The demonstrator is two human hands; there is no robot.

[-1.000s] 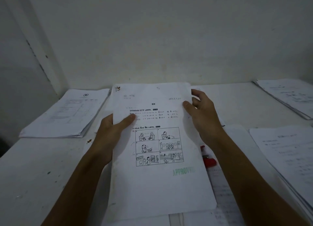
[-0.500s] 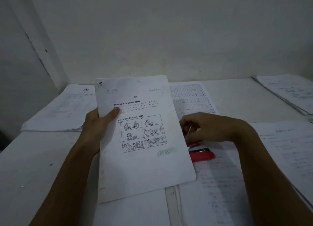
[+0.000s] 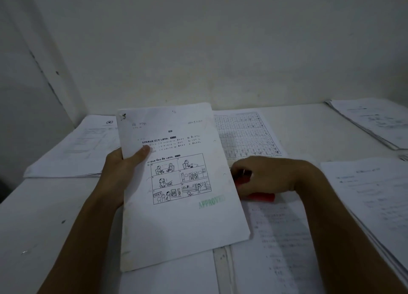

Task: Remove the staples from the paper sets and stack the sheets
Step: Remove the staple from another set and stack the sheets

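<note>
Head view: stapled paper set (image 3: 176,183) held up over the table (image 3: 44,216) by left hand (image 3: 119,174), thumb pressed on the front near the left edge, fingers hidden behind. Staple (image 3: 123,116) still in the top left corner, so this set not yet opened. Right hand (image 3: 265,179) down on the red staple remover (image 3: 261,197), fingers curled around it, seemingly picking it up. Stack of sheets (image 3: 72,148) at far left, more piles (image 3: 373,119) at right; probably much work left.
</note>
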